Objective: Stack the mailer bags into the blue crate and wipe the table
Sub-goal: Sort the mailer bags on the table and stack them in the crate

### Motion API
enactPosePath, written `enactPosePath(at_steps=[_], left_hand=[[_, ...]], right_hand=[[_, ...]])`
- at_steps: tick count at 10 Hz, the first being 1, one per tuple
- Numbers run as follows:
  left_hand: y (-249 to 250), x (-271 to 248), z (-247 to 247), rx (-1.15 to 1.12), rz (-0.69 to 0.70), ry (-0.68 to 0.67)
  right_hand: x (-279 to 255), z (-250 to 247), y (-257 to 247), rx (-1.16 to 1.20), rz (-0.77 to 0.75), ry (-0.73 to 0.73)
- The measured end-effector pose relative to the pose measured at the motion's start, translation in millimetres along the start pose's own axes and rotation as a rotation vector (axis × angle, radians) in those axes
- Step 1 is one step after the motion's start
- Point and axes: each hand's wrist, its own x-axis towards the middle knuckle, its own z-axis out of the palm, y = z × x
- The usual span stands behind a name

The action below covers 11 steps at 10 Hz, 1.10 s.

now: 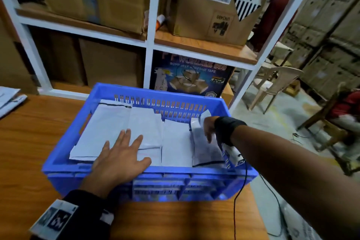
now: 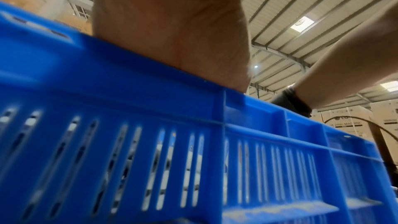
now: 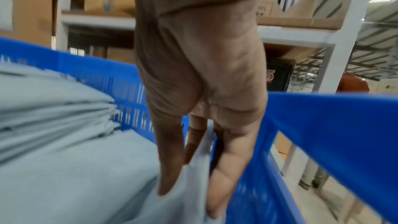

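- Your left hand (image 1: 118,159) lies flat, fingers spread and straight, palm down on the white mailer bags (image 1: 109,132) at the near-left of the blue crate (image 1: 64,138); it presses them and curls round nothing.
- Your right hand (image 1: 209,128) reaches down at the crate's right end; in the right wrist view the thumb (image 3: 170,156) sits on 1 side of a white mailer bag (image 3: 194,185) and the fingers (image 3: 224,176) on the other, pinching its edge against the blue wall.
- That pinched mailer bag stands on edge, tilted against the right wall, its long axis running from the near wall toward the far wall.
- The other mailer bags lie flat in overlapping piles across the crate floor, long axes also running near to far, dark seal strips showing at some ends.
- The crate sits on the wooden table (image 1: 23,152), its long side facing you, slotted far wall toward the white shelf rack (image 1: 150,41).
- More white mailers (image 1: 9,99) lie on the table's far-left edge, well apart from the crate.
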Motion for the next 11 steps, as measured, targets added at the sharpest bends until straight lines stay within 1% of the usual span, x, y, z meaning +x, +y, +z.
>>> enactPosePath(at_steps=[1, 2, 3, 4, 5, 6, 7, 8, 9, 10, 11], left_hand=[[1.1, -0.2, 0.0, 0.003, -0.003, 0.013], [2.1, -0.7, -0.1, 0.001, -0.007, 0.017], [2.9, -0.6, -0.7, 0.007, -0.017, 0.011], [3.3, -0.2, -1.1, 0.011, -0.017, 0.009], [3.2, 0.0, -1.4, 0.024, -0.013, -0.003], [3.2, -0.2, -1.3, 0.032, 0.003, -0.021], [3.5, -0.8, -2.0, 0.062, 0.024, -0.036], [3.1, -1.3, -3.5, 0.070, 0.040, -0.042], [2.1, -1.3, -3.9, 0.064, 0.061, -0.053], [0.2, -1.7, -4.3, 0.045, 0.080, -0.063], [-0.8, -2.2, -4.7, 0.041, 0.102, -0.058]], right_hand=[[30.4, 16.6, -4.2, -0.306, -0.035, 0.005], [41.3, 33.3, 2.0, -0.246, -0.032, 0.118], [48.7, 52.0, 7.4, -0.465, -0.024, 0.164], [33.6, 60.4, -2.4, -0.674, -0.011, 0.234], [19.1, 58.5, -12.5, -0.727, -0.030, 0.263], [22.5, 65.4, -10.8, -0.857, -0.102, -0.039], [25.4, 65.7, -7.3, -0.797, -0.131, -0.174], [25.7, 62.4, -0.9, -0.644, -0.167, -0.123], [23.0, 54.8, -2.1, -0.666, -0.165, -0.198], [11.6, 33.6, -15.4, -0.744, -0.124, -0.190], [-1.6, 9.0, -30.9, -0.676, -0.142, -0.145]])
